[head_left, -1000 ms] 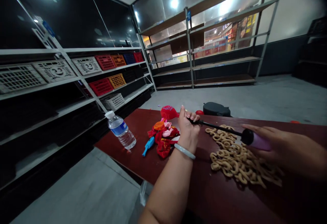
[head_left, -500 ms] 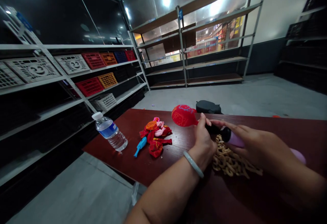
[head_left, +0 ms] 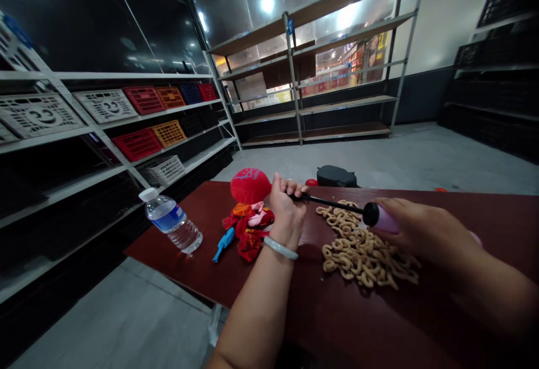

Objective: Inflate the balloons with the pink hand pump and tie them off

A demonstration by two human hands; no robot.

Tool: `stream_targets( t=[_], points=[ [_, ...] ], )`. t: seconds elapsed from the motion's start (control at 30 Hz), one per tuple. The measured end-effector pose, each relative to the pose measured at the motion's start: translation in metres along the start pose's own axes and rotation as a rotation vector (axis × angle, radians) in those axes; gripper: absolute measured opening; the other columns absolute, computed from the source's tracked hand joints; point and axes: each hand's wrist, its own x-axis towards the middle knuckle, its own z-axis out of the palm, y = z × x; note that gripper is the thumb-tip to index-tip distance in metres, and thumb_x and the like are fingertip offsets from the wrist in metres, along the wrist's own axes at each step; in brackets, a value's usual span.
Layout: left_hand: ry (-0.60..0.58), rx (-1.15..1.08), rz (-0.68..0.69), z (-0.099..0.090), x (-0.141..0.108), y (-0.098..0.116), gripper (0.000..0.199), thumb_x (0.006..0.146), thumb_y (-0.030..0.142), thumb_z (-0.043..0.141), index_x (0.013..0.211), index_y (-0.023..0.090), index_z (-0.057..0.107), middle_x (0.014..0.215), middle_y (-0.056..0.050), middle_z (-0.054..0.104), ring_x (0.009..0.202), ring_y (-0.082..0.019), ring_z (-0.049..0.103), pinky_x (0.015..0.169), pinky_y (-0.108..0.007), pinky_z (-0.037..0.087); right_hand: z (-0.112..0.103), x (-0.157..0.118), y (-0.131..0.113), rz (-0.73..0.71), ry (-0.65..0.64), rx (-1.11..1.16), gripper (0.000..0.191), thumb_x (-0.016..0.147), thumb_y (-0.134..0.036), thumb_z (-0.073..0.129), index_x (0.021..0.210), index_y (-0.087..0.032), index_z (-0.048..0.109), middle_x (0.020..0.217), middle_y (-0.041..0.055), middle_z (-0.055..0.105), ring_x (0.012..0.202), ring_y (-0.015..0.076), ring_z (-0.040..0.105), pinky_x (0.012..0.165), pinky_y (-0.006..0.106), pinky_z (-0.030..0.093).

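A partly inflated red balloon [head_left: 251,185] with printed lines sticks out beyond my left hand [head_left: 289,203]. That hand is closed around the balloon's neck and the black end of a balloon pump [head_left: 386,220]. Its thin black rod shows between my hands, drawn out long. On the right, my right hand [head_left: 425,234] wraps the lilac part of the pump, whose far end is mostly hidden by the hand. Curly tan snack rings [head_left: 362,254] lie in a heap under the rod. Left of my left wrist is a pile of limp balloons [head_left: 248,228], red, orange, pink and blue.
A water bottle [head_left: 173,223] stands at the left of the dark red table [head_left: 295,307]. Past the far edge are a dark grey case [head_left: 336,176] and a red round thing [head_left: 311,182]. Shelves with crates [head_left: 143,99] line the left wall; a metal rack [head_left: 290,71] stands behind.
My hands have moved apart; the left went leftward with the balloon, and the black rod now shows between them. The balloon looks larger. The view shifted slightly.
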Motion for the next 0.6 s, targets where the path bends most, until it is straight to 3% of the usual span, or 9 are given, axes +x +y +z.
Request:
stream_targets(
  t=[0.17, 0.33, 0.47, 0.6],
  points=[
    [-0.033, -0.044, 0.035, -0.002, 0.003, 0.0, 0.047, 0.095, 0.037, 0.053, 0.06, 0.021, 0.026, 0.045, 0.007, 0.027, 0.038, -0.009, 0.029, 0.047, -0.024, 0.027, -0.001, -0.002, 0.006, -0.036, -0.012, -0.115, 0.048, 0.086, -0.048, 0.057, 0.124, -0.02, 0.061, 0.117, 0.0132, 0.071, 0.087, 0.0343, 0.071, 0.062, 0.043, 0.053],
    [-0.069, -0.053, -0.085, 0.004, -0.023, -0.036, 0.047, 0.097, 0.038, 0.049, 0.059, 0.02, 0.026, 0.047, 0.006, 0.026, 0.04, -0.008, 0.028, 0.048, -0.024, 0.026, -0.004, -0.004, -0.021, -0.044, -0.004, -0.142, 0.047, 0.089, -0.048, 0.051, 0.125, -0.019, 0.058, 0.114, 0.0128, 0.072, 0.085, 0.0298, 0.071, 0.06, 0.038, 0.049],
    [-0.096, -0.015, -0.157, 0.009, -0.046, -0.064, 0.046, 0.097, 0.04, 0.047, 0.06, 0.019, 0.031, 0.049, 0.005, 0.031, 0.044, -0.01, 0.035, 0.055, -0.027, 0.036, -0.004, -0.005, -0.034, -0.031, -0.007, -0.147, 0.049, 0.089, -0.048, 0.052, 0.128, -0.019, 0.057, 0.108, 0.0104, 0.072, 0.08, 0.0267, 0.07, 0.058, 0.035, 0.045],
    [-0.096, 0.0, -0.192, 0.009, -0.053, -0.074, 0.047, 0.098, 0.043, 0.046, 0.06, 0.019, 0.031, 0.049, 0.004, 0.032, 0.045, -0.01, 0.035, 0.055, -0.027, 0.036, -0.006, -0.003, -0.042, -0.024, -0.014, -0.154, 0.049, 0.087, -0.048, 0.057, 0.128, -0.021, 0.058, 0.107, 0.0086, 0.073, 0.078, 0.0265, 0.07, 0.057, 0.035, 0.045]
  ],
)
